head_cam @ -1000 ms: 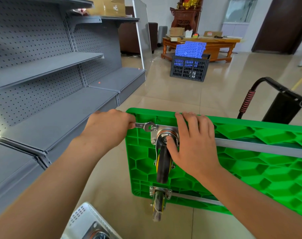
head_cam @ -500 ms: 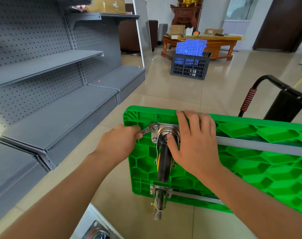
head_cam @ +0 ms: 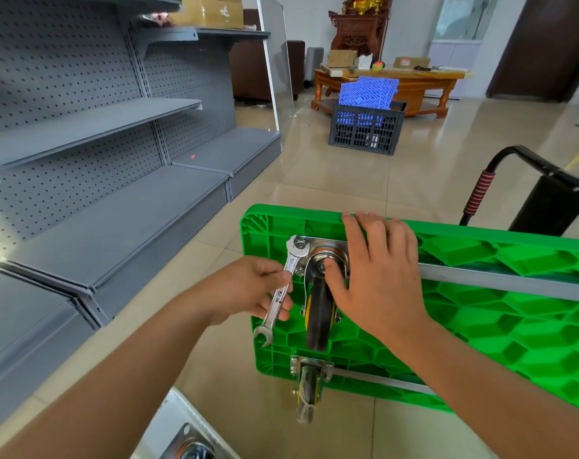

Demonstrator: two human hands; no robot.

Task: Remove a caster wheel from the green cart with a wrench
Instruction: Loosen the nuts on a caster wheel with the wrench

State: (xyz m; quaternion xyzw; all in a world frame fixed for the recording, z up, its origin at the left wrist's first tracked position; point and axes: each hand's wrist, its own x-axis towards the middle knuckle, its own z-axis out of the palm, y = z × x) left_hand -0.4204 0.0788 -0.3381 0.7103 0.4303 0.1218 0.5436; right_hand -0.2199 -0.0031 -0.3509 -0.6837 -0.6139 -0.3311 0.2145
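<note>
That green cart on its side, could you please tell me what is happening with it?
A person is unbolting a caster from the green plastic cart, which lies tipped with its underside facing them. The left hand holds the silver double-ended wrench, whose upper end sits on a nut at the corner of the metal mounting plate. The right hand rests flat over the black caster wheel, steadying it. A second caster wheel sits below, still mounted.

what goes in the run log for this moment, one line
left hand: grips wrench seated on mount-plate bolt | right hand: steadies caster wheel on green cart | wheel not yet off
</note>
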